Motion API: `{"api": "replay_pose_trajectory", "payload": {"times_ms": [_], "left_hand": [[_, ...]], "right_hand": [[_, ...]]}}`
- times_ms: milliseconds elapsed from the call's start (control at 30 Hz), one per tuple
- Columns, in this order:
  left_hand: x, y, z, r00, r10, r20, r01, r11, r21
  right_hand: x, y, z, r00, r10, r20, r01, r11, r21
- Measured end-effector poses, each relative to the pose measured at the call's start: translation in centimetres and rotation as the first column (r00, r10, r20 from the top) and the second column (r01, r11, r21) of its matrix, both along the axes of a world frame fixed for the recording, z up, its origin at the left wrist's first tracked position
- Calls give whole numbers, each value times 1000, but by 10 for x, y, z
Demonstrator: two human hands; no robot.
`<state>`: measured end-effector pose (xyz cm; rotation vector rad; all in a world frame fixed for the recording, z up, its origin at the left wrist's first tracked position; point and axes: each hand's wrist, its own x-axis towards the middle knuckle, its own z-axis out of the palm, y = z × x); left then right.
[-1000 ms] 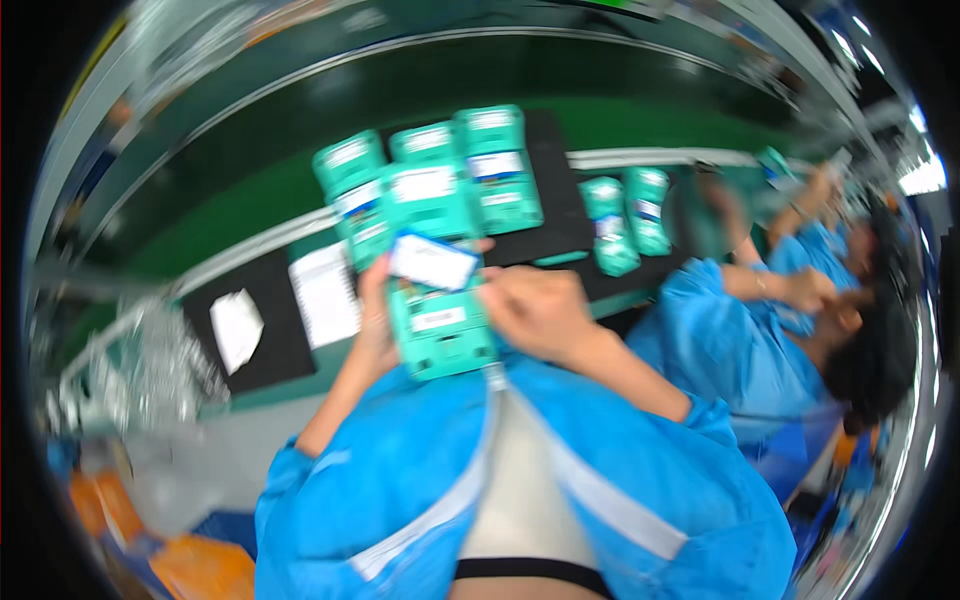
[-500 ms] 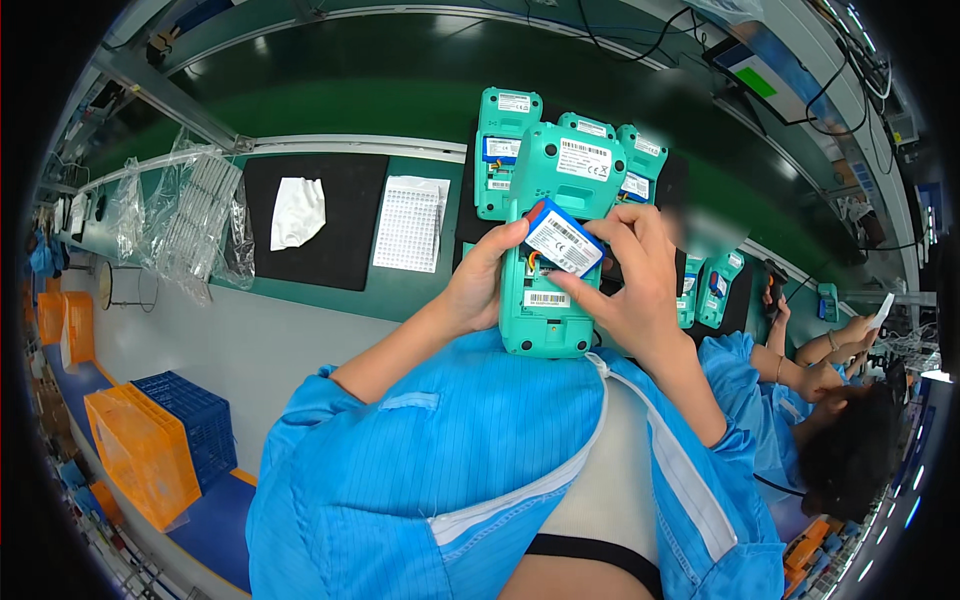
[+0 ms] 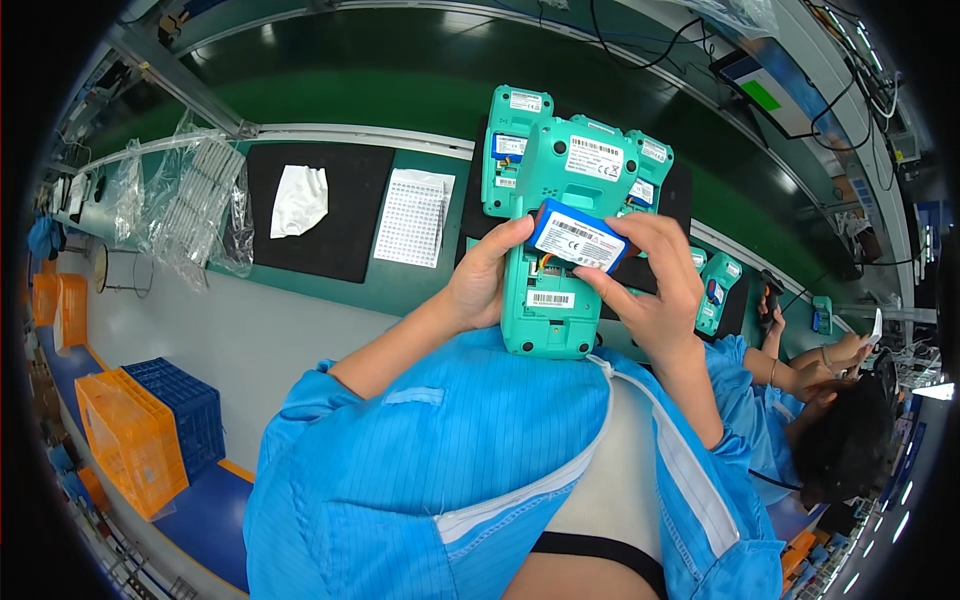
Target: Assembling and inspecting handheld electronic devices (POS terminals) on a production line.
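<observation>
A blue rectangular battery pack with a white label (image 3: 582, 240) is held tilted over the uncovered compartment of a teal plastic handheld device (image 3: 556, 328), apparently so its thin coloured wires (image 3: 544, 263) stay unstrained. The pack is pinched by the right hand (image 3: 662, 290); the device's edge is grasped by the left hand (image 3: 480, 280), probably for steadiness.

Wore a finely striped blue jacket (image 3: 350, 470), parted at five o'clock along white edging (image 3: 690, 475), over a cream top (image 3: 580, 480) and black band (image 3: 602, 550).
</observation>
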<state>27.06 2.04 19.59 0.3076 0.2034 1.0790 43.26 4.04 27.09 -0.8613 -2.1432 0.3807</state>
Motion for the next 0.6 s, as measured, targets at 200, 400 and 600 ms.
{"api": "replay_pose_trajectory", "payload": {"times_ms": [200,400,600], "left_hand": [[2,0,3,999,-36,-19,37,998,55],[-1,0,6,992,-16,-124,22,999,46],[-2,-1,5,999,-10,-30,12,998,64]], "right_hand": [[9,4,-1,995,18,101,-32,989,142],[11,14,14,971,73,228,-111,981,157],[1,7,17,969,75,236,-99,991,91]]}}
